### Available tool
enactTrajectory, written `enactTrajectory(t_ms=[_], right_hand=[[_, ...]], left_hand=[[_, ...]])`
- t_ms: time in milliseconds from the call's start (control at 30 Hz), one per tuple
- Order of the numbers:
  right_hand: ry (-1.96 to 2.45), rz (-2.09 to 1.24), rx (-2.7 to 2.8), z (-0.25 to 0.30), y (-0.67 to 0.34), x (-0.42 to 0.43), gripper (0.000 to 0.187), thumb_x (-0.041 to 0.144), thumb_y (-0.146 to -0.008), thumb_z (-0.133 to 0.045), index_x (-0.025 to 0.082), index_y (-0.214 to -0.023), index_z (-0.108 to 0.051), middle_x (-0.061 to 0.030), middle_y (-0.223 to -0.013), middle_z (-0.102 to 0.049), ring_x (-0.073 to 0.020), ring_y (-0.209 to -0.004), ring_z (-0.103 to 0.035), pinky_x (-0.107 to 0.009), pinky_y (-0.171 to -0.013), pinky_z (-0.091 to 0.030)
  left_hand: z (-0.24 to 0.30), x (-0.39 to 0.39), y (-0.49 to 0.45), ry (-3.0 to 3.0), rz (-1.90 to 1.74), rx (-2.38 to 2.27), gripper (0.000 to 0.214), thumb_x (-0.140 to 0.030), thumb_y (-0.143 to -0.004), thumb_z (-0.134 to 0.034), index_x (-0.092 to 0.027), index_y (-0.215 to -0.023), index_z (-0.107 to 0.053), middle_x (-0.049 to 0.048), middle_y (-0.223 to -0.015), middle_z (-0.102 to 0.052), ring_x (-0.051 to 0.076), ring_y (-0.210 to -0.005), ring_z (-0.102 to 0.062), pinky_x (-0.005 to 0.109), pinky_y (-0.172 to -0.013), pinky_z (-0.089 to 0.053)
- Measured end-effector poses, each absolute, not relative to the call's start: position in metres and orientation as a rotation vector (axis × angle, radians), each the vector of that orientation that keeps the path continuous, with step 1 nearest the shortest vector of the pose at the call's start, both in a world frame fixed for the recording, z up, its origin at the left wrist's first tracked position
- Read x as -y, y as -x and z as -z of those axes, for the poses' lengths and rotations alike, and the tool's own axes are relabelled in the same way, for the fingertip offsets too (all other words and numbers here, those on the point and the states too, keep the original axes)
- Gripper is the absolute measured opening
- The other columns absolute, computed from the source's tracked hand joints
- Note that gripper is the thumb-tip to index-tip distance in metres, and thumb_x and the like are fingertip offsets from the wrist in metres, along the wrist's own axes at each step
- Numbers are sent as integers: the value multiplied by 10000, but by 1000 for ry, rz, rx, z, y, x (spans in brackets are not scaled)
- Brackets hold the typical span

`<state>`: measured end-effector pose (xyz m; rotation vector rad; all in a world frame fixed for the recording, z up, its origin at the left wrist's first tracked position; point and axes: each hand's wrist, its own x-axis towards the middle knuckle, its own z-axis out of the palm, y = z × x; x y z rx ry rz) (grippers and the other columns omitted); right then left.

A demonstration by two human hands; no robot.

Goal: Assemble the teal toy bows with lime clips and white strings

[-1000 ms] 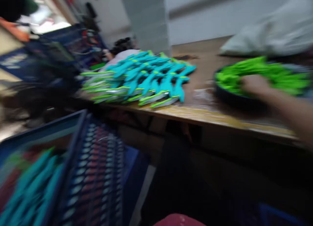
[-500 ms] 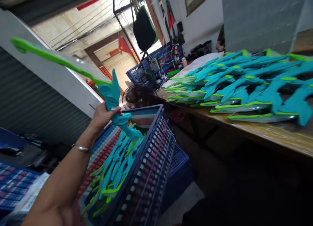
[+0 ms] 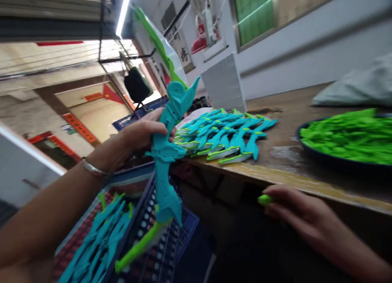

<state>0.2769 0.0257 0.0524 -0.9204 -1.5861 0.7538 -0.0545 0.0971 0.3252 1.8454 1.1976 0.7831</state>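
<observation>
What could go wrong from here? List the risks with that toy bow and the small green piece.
1. The left hand grips the toy bow only at its teal middle; its long green limbs stick out above and below and could knock the stack of bows at the table edge.
2. The right hand pinches the small green piece by the fingertips below the table edge; it could slip and drop.
</observation>
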Motion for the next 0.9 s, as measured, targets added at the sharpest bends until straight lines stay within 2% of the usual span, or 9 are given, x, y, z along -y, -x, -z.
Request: enactTrajectory(t_ms=[100,167,300,433,600,900], right_hand=[[775,-936,1619,-63,-247,5,200,417,-984,-617,278,-1071,-732,-46,-958,-708,-170,-843,-696,-238,-734,-564],[748,-946,1563,-59,-233,17,189,307,-995,-575,271,-1069,-745,-36,-979,-678,-145,-884,-666,-226,-775,-529],[879,-1043,1305,-22,-223,31,180,261,-931,-655,255,-1094,-730,-20,-965,-691,-147,-884,-652,-242,-787,-509],[1019,-989,1201,14,-220,41,62,255,-885,-709,220,-933,-728,-21,-890,-676,-152,-789,-623,-255,-700,-486],[1093,-796,1329,21,-207,40,97,219,-940,-656,226,-963,-751,-36,-904,-662,-160,-801,-629,-274,-709,-496],[1084,-572,1513,31,-181,35,121,204,-988,-651,226,-1083,-723,-38,-921,-666,-155,-816,-658,-274,-726,-527]], left_hand=[[-261,-98,9,-1726,-682,-1002,531,-161,-541,-737,-179,-1034,-543,34,-797,-665,194,-667,-646,279,-564,-554],[-207,-97,-12,-1617,-630,-916,518,-189,-560,-776,-167,-1023,-545,46,-839,-675,198,-676,-655,273,-554,-548],[-102,-90,-37,-1414,-640,-873,562,-310,-584,-874,-139,-1043,-599,70,-858,-689,199,-683,-657,284,-574,-557],[-36,-80,-47,-1292,-728,-963,511,-417,-630,-906,-124,-959,-647,102,-886,-717,200,-723,-681,272,-615,-565],[-22,-66,-42,-1237,-773,-1008,541,-461,-671,-907,-135,-1020,-651,108,-946,-735,276,-880,-727,315,-684,-592],[-27,-55,-11,-1559,-661,-866,470,-381,-872,-740,-165,-1244,-550,105,-1109,-713,252,-1047,-687,309,-864,-550]])
